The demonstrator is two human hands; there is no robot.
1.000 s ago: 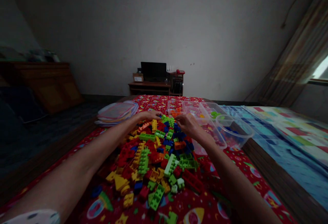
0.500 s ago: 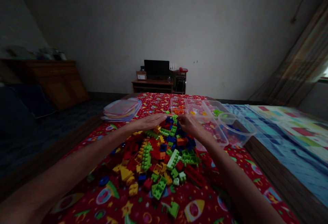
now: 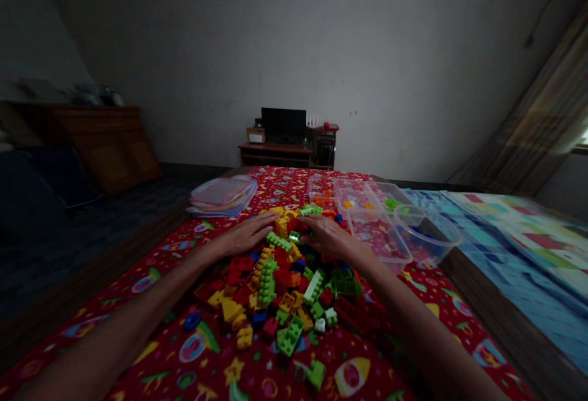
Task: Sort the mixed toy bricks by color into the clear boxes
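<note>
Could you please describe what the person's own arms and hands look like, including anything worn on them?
The left hand and right hand are bare, without gloves. The left forearm and right forearm show no sleeve, watch or bracelet. No rings can be made out, though the dim light hides fine detail.

low wooden desk (image 3: 274, 155) against a grey wall (image 3: 404, 64), black monitor (image 3: 283, 124) on top, white router (image 3: 312, 120) and small red object (image 3: 331, 126) just beside it. far left, dark wooden cabinet (image 3: 110, 144). flat stack of translucent plastic covers (image 3: 223, 197) on a red cartoon-print bedspread (image 3: 381, 358). brown striped curtain (image 3: 533, 107) slanting down the right, blue-and-multicoloured quilt (image 3: 519, 248) beyond the wooden bed edge (image 3: 487, 309).
</note>
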